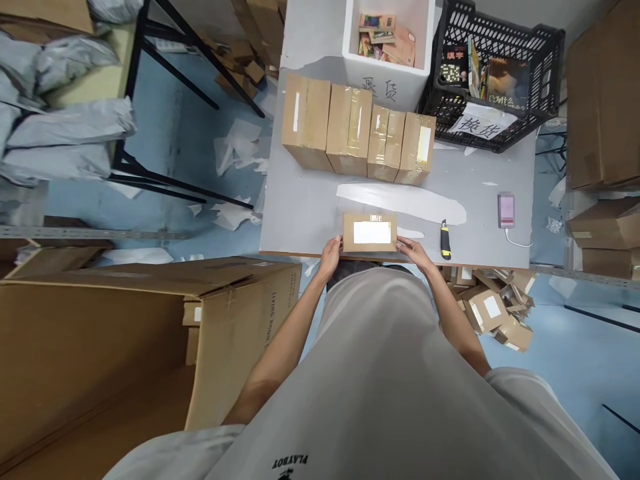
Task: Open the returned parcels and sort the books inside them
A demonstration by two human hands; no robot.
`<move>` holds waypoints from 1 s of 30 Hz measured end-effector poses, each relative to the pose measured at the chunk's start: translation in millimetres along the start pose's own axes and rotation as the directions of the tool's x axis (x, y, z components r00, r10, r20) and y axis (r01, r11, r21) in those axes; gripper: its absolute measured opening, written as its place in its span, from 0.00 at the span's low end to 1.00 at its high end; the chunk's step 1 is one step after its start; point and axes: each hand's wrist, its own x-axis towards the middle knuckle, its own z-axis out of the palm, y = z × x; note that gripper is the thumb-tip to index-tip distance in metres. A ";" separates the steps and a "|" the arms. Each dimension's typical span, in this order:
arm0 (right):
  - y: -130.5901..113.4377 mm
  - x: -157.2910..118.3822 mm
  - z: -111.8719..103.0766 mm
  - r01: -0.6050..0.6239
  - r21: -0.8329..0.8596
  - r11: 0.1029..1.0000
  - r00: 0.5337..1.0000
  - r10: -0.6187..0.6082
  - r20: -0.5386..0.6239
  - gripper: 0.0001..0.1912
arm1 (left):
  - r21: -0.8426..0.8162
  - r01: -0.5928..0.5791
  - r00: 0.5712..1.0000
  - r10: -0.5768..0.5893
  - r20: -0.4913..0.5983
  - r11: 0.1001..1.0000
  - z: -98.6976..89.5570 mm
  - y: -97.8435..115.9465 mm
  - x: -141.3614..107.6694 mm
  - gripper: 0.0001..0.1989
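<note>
A small cardboard box (370, 246) with a white label lies at the near edge of the table, between my two hands. My left hand (331, 257) grips its left side. Against its right side presses my right hand (413, 251), so both hands hold the box from its ends. To the right of my right hand lies a yellow-and-black utility knife (445, 241). Just beyond the box a long white strip (400, 200) stretches across the tabletop. Several taped cardboard boxes (349, 127) stand in a row farther back.
At the back of the table (300, 213) are a white bin (387, 77) of books and a black crate (493, 117) of books. A phone (506, 211) on a cable lies right. A big open carton (245, 333) stands left; discarded boxes (487, 308) lie on the floor right.
</note>
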 end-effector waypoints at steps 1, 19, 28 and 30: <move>3.0 0.3 -1.4 -0.029 -0.004 1.000 1.000 0.029 -0.006 0.28 | -0.035 0.032 0.999 -0.032 -0.005 0.999 0.2 -2.0 -0.4 0.36; -16.4 8.4 -14.4 0.193 -0.171 0.966 0.971 -0.213 -0.107 0.30 | 0.075 -0.184 0.982 0.186 -0.023 0.980 -9.0 23.1 2.1 0.32; -9.8 30.5 -12.9 0.178 -0.380 0.908 0.962 -0.243 -0.129 0.29 | 0.107 -0.098 0.990 0.108 -0.089 0.989 4.9 14.1 18.4 0.20; -8.0 36.2 -10.6 0.202 -0.409 0.890 0.949 -0.281 -0.143 0.31 | 0.093 -0.091 0.991 0.099 -0.088 0.992 6.0 12.4 24.0 0.21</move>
